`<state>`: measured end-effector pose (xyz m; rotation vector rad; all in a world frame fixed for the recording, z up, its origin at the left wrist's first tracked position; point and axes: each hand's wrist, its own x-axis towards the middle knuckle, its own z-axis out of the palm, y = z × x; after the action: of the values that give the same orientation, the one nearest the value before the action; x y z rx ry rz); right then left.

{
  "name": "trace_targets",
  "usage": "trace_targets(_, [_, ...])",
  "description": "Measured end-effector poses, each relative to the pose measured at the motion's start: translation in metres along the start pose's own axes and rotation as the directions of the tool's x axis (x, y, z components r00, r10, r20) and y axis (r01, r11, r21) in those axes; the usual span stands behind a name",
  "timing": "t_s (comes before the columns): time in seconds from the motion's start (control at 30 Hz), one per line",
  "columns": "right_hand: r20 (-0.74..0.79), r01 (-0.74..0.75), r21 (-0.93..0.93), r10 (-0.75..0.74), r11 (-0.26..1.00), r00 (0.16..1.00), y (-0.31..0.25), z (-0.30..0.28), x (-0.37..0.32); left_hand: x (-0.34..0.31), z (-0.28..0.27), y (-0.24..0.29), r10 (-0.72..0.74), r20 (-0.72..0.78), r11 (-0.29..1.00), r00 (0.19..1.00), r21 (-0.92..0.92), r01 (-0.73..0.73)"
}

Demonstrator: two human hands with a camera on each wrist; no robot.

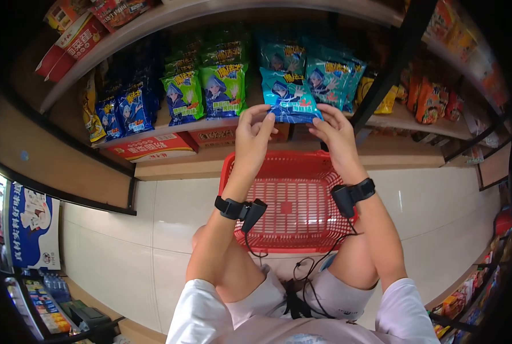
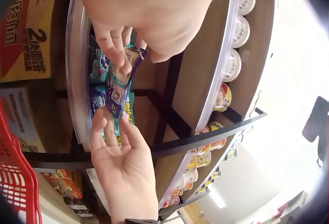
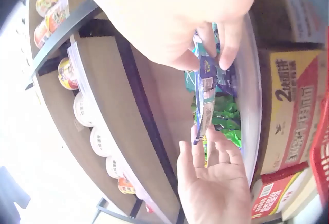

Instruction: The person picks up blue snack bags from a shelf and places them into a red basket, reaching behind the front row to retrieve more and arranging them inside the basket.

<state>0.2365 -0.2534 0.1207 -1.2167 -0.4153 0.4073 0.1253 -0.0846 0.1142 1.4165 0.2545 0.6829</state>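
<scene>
Between both hands, in front of the shelf, is a teal snack bag (image 1: pixel 290 97) with a cartoon figure and a dark blue lower edge. My left hand (image 1: pixel 257 135) pinches its lower left corner between thumb and fingers. At the lower right corner my right hand (image 1: pixel 337 137) pinches it the same way. The left wrist view shows the bag (image 2: pixel 119 87) edge-on, its printed back facing me. In the right wrist view the left hand (image 3: pixel 216 183) is below the bag and the right hand (image 3: pixel 175 18) above. More teal bags (image 1: pixel 330 80) stand close behind it.
Green bags (image 1: pixel 224 89) and blue bags (image 1: pixel 132 112) fill the shelf's left side; orange packets (image 1: pixel 431 100) are at the right. A red basket (image 1: pixel 224 178) sits on the floor between the shelf and the knees. A black post (image 1: pixel 390 69) rises right of the hands.
</scene>
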Motion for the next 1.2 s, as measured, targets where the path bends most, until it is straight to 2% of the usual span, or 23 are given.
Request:
trace_targets(0.03, [0.031,-0.028,0.045,0.027,0.999,0.999,-0.001,-0.002,-0.002,-0.003,0.002,0.000,0.031,-0.040,0.999,0.999,0.029,-0.029])
trace_targets(0.13, [0.084,0.029,0.008,-0.029,1.000,0.996,0.001,-0.004,-0.004,-0.008,0.005,-0.002,0.094,-0.138,0.992,0.986,0.101,-0.080])
trace_targets(0.27, [0.147,0.097,-0.095,-0.082,0.991,0.986,0.002,-0.002,-0.009,-0.009,0.009,0.002,-0.009,-0.225,0.998,0.974,-0.059,-0.005])
trace_targets(0.3, [0.169,0.128,-0.120,-0.107,0.985,0.980,0.002,-0.002,-0.011,-0.008,0.009,0.002,-0.017,-0.258,0.999,0.966,-0.038,0.007])
trace_targets(0.4, [0.221,0.166,-0.192,-0.122,0.967,0.968,0.008,-0.004,-0.017,-0.009,0.015,0.004,0.032,-0.234,0.999,0.972,-0.010,-0.036])
trace_targets(0.47, [0.242,0.142,-0.236,-0.083,0.961,0.967,0.017,-0.009,-0.017,-0.008,0.017,0.000,0.060,-0.148,0.998,0.987,-0.025,-0.065])
trace_targets(0.57, [0.257,0.014,-0.345,0.080,0.939,0.963,0.018,-0.022,-0.018,-0.002,0.018,-0.009,0.062,-0.032,0.997,0.998,0.037,-0.061])
trace_targets(0.63, [0.256,-0.059,-0.379,0.167,0.923,0.952,0.013,-0.032,-0.018,-0.002,0.019,-0.010,-0.036,0.042,0.997,0.998,0.070,0.033])
trace_targets(0.73, [0.159,-0.107,-0.360,0.174,0.927,0.972,0.013,-0.052,-0.016,-0.005,0.026,-0.008,-0.173,0.136,0.977,0.976,0.147,0.153])
trace_targets(0.77, [0.169,-0.044,-0.342,0.108,0.939,0.980,0.018,-0.062,-0.015,-0.006,0.027,-0.007,-0.237,0.176,0.962,0.955,0.180,0.205])
trace_targets(0.8, [0.193,-0.033,-0.439,0.130,0.898,0.973,0.022,-0.072,-0.013,-0.007,0.028,-0.006,-0.300,0.212,0.943,0.930,0.215,0.256])
trace_targets(0.87, [0.241,0.007,-0.618,0.181,0.786,0.954,0.024,-0.090,-0.010,-0.014,0.031,-0.007,-0.348,0.259,0.898,0.901,0.369,0.241])
trace_targets(0.93, [0.227,-0.145,-0.654,0.375,0.743,0.899,0.026,-0.104,-0.017,-0.022,0.033,-0.011,-0.405,0.314,0.859,0.859,0.451,0.240])
trace_targets(1.0, [0.200,-0.325,-0.690,0.602,0.646,0.773,0.022,-0.113,-0.026,-0.033,0.038,-0.025,-0.464,0.317,0.813,0.827,0.522,0.257])
trace_targets(1.07, [0.184,-0.361,-0.759,0.709,0.543,0.680,0.026,-0.119,-0.028,-0.044,0.046,-0.036,-0.560,0.280,0.713,0.780,0.642,0.282])
trace_targets(1.1, [0.162,-0.378,-0.788,0.757,0.485,0.633,0.029,-0.120,-0.029,-0.043,0.045,-0.058,-0.587,0.292,0.654,0.755,0.721,0.229])
trace_targets(1.2, [0.108,-0.423,-0.830,0.850,0.362,0.516,0.051,-0.127,-0.027,-0.048,0.050,-0.098,-0.627,0.403,0.711,0.666,0.646,0.279])
